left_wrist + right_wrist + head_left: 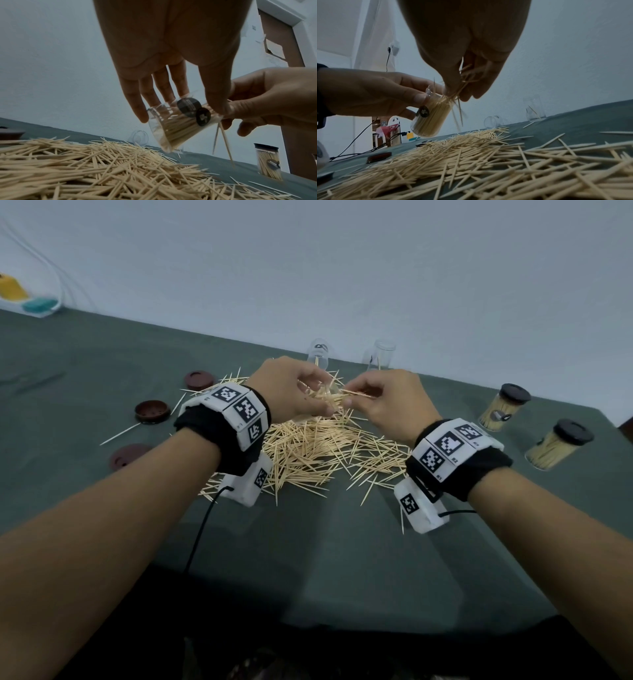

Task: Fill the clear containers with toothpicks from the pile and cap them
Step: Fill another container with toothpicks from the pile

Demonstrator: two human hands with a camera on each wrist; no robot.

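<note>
Green table (325,559), left hand (291,392) gripping tilted container (178,125), mouth rightward, right hand (390,402) pinching toothpicks (453,94)

Green-clothed table (342,559) under toothpick pile (318,450), loose lids (152,411), capped containers (503,407).

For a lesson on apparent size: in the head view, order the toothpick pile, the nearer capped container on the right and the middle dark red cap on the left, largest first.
1. Loose wooden toothpick pile
2. Nearer capped clear container
3. Middle dark red round cap
</note>
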